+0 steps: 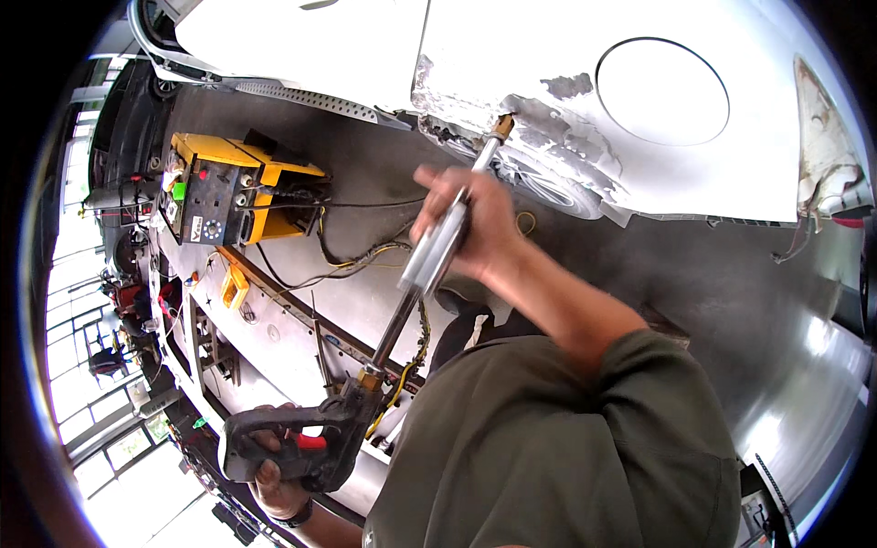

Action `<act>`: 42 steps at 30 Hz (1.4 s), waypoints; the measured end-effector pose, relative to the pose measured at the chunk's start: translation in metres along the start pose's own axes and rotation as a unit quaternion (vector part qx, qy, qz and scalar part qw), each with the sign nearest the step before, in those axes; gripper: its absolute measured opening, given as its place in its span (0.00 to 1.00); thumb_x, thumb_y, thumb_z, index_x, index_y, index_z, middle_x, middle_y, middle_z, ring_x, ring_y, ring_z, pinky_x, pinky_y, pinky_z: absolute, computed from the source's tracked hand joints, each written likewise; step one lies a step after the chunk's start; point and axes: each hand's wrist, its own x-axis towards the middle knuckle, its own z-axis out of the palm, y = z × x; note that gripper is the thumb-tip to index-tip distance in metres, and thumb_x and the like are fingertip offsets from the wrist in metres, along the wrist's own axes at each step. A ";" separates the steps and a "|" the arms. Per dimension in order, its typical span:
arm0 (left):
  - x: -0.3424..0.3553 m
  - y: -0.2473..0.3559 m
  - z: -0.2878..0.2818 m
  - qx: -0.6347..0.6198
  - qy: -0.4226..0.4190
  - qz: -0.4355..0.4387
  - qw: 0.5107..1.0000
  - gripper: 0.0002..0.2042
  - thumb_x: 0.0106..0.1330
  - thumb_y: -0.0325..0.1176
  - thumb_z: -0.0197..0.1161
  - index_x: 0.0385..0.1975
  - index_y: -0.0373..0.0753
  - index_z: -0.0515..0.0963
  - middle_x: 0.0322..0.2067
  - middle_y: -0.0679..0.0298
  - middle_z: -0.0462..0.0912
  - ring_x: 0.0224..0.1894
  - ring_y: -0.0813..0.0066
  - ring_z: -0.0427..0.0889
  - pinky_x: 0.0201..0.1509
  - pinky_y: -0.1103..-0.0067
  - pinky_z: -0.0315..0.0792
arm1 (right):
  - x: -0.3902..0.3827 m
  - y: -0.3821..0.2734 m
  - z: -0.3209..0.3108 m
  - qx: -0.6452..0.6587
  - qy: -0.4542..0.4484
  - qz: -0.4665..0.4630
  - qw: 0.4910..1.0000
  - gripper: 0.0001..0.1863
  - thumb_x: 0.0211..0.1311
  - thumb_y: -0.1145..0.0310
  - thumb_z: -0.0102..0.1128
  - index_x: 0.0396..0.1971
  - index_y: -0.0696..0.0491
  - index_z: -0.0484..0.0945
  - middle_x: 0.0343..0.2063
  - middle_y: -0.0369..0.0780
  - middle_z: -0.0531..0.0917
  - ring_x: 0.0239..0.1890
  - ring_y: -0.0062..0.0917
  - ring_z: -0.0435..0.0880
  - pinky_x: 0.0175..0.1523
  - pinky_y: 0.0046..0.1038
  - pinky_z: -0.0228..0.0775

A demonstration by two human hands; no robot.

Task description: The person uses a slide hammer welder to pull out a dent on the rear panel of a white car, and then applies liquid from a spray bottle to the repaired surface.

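My right hand (466,219), slightly blurred, is closed round the silver sliding weight (427,257) on the steel shaft (394,329) of a slide-hammer puller. The shaft's brass tip (504,125) touches the damaged white car panel (669,169), at a patch of scraped, grey bare metal (575,142). My left hand (274,477), low at the left, is closed round the puller's black pistol handle (260,429), which has a red trigger (311,442) and a cable behind it. A wheel (534,178) shows below the damaged edge.
A yellow-and-black welder (288,219) stands at the left with cables (338,276) on the floor. A long rail (274,290), a bench with a yellow plastic item (234,288) and a dark car (128,164) are further left. Grey floor (713,283) shows at the right, under the panel.
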 end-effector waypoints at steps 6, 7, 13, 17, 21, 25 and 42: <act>0.001 0.007 0.006 -0.045 0.003 -0.046 0.998 0.23 0.57 0.43 0.74 0.45 0.34 0.74 0.50 0.54 0.73 0.58 0.54 0.77 0.65 0.55 0.71 | -0.050 0.093 0.020 -0.094 0.015 -0.004 0.995 0.13 0.67 0.62 0.53 0.40 0.56 0.74 0.19 0.37 0.75 0.22 0.30 0.78 0.32 0.34 0.74; -0.002 0.020 -0.043 -0.023 -0.052 -0.070 0.996 0.24 0.56 0.47 0.74 0.44 0.36 0.74 0.50 0.55 0.72 0.55 0.57 0.78 0.64 0.55 0.72 | -0.069 0.102 0.033 0.043 0.041 0.085 0.995 0.12 0.66 0.65 0.54 0.42 0.58 0.74 0.20 0.36 0.74 0.25 0.31 0.79 0.36 0.34 0.74; -0.039 0.004 -0.047 0.062 0.032 -0.036 0.997 0.25 0.52 0.49 0.75 0.43 0.38 0.78 0.44 0.58 0.75 0.47 0.61 0.78 0.53 0.65 0.75 | -0.069 0.107 0.031 0.031 0.029 0.162 0.986 0.11 0.65 0.68 0.53 0.43 0.57 0.72 0.20 0.34 0.72 0.29 0.27 0.74 0.45 0.36 0.71; -0.028 -0.032 -0.037 0.005 0.044 -0.007 0.999 0.26 0.52 0.45 0.76 0.46 0.36 0.77 0.47 0.55 0.77 0.47 0.60 0.80 0.52 0.65 0.78 | -0.058 0.083 0.022 0.011 0.016 0.112 0.994 0.10 0.64 0.65 0.53 0.40 0.56 0.74 0.19 0.34 0.74 0.28 0.28 0.75 0.43 0.37 0.72; -0.020 -0.038 -0.022 -0.015 0.042 -0.007 0.999 0.24 0.53 0.43 0.77 0.44 0.36 0.77 0.44 0.57 0.81 0.48 0.60 0.82 0.53 0.64 0.79 | -0.051 0.068 0.016 -0.012 0.038 0.114 0.993 0.10 0.64 0.64 0.53 0.37 0.55 0.75 0.19 0.34 0.75 0.28 0.29 0.76 0.43 0.37 0.73; -0.016 -0.034 -0.011 -0.022 0.032 -0.019 0.999 0.23 0.55 0.43 0.76 0.44 0.36 0.77 0.44 0.58 0.81 0.48 0.62 0.82 0.55 0.64 0.78 | -0.046 0.065 0.009 -0.004 0.034 0.112 0.993 0.11 0.66 0.64 0.51 0.38 0.56 0.75 0.20 0.35 0.75 0.28 0.32 0.77 0.42 0.38 0.73; -0.015 -0.021 -0.009 -0.001 0.022 -0.029 0.999 0.24 0.54 0.43 0.77 0.42 0.36 0.75 0.43 0.56 0.79 0.44 0.60 0.82 0.55 0.64 0.77 | -0.043 0.062 0.015 0.000 0.017 0.138 0.990 0.10 0.66 0.64 0.50 0.38 0.55 0.75 0.19 0.35 0.76 0.28 0.31 0.78 0.43 0.37 0.73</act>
